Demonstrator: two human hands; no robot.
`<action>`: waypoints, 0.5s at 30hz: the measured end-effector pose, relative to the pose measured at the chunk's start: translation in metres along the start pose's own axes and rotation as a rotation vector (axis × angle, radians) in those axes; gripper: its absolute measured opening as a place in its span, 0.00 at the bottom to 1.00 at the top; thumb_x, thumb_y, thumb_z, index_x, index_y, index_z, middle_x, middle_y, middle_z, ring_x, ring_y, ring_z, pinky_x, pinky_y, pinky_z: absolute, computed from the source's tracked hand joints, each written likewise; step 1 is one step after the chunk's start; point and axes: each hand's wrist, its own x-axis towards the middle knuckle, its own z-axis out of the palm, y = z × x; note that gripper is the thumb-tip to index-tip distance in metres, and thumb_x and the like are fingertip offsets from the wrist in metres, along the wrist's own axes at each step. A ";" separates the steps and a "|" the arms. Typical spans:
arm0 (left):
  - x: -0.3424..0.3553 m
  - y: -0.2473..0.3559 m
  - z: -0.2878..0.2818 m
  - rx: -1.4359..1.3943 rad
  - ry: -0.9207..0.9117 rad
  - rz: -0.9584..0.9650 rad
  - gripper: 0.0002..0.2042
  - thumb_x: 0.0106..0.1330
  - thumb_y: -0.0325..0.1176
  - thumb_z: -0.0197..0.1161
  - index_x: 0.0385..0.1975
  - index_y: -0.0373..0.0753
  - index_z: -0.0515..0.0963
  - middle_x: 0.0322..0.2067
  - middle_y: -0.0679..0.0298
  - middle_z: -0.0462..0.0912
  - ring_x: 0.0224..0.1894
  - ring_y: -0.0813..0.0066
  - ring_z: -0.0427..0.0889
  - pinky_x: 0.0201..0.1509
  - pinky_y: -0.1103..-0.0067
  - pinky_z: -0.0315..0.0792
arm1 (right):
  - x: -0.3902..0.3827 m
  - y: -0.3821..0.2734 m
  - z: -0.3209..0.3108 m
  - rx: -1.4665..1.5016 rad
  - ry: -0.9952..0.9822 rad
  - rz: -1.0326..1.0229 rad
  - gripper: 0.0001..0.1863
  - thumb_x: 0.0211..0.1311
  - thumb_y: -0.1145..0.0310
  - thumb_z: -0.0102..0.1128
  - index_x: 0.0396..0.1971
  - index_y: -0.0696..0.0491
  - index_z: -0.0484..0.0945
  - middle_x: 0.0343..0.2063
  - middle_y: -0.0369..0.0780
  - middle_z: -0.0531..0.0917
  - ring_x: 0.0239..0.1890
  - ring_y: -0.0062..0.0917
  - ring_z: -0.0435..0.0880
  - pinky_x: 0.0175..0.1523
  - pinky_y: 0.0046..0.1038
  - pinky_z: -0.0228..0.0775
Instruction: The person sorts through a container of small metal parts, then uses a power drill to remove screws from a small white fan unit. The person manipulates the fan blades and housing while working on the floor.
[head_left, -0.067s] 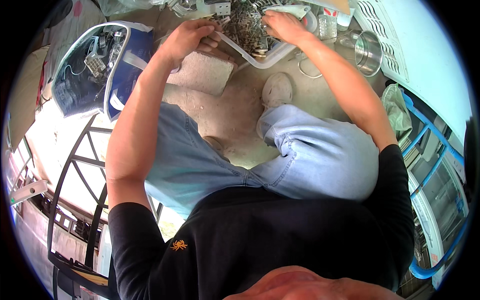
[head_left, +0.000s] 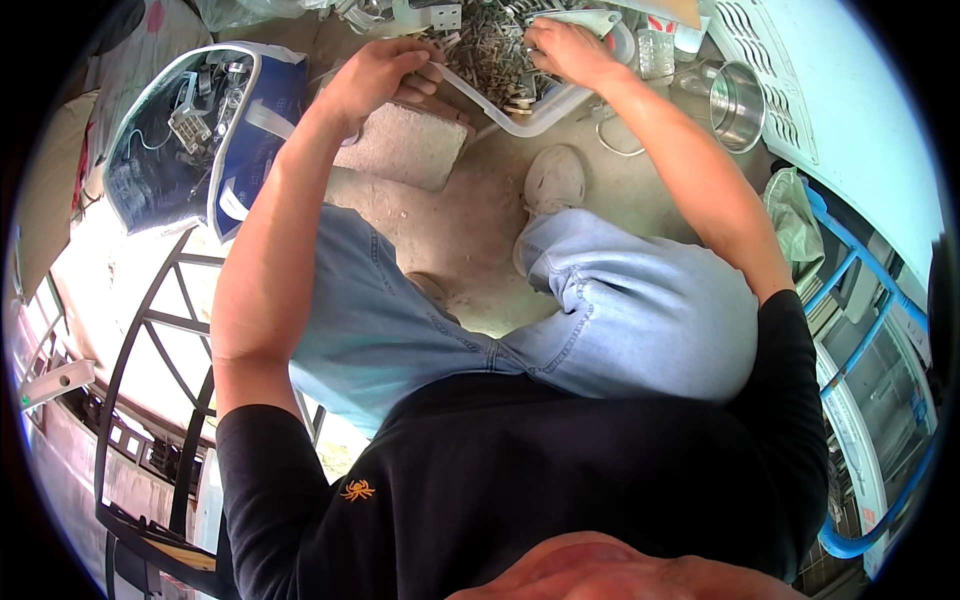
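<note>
A shallow translucent plastic tub (head_left: 527, 126) filled with a heap of small metal pieces, perhaps screws (head_left: 487, 55), lies on the ground ahead of me. My left hand (head_left: 388, 78) is at the tub's near left corner, its fingers curled over the rim. Over the right part of the heap is my right hand (head_left: 568, 50). Its fingers are bent together at the tips, and whatever they pinch is too small to make out. Just below my left hand sits a pale block (head_left: 408, 145).
A blue bag (head_left: 255, 150) of metal parts stands at left. On the right are a steel pot (head_left: 735, 107), a glass jar (head_left: 655, 55), a pale blue panel (head_left: 850, 110) and a blue tubular frame (head_left: 858, 245). My shoe (head_left: 555, 180) rests near the tub.
The fingertips of my right hand have shifted very slightly over the heap. My left hand stays at the tub's rim.
</note>
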 end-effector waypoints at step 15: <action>0.006 0.002 0.026 -0.359 -0.014 0.036 0.13 0.78 0.35 0.52 0.50 0.32 0.78 0.42 0.63 0.83 0.43 0.77 0.83 0.54 0.83 0.78 | 0.036 -0.096 -0.067 0.687 0.163 0.047 0.10 0.57 0.69 0.68 0.33 0.60 0.83 0.24 0.40 0.84 0.27 0.21 0.82 0.36 0.26 0.75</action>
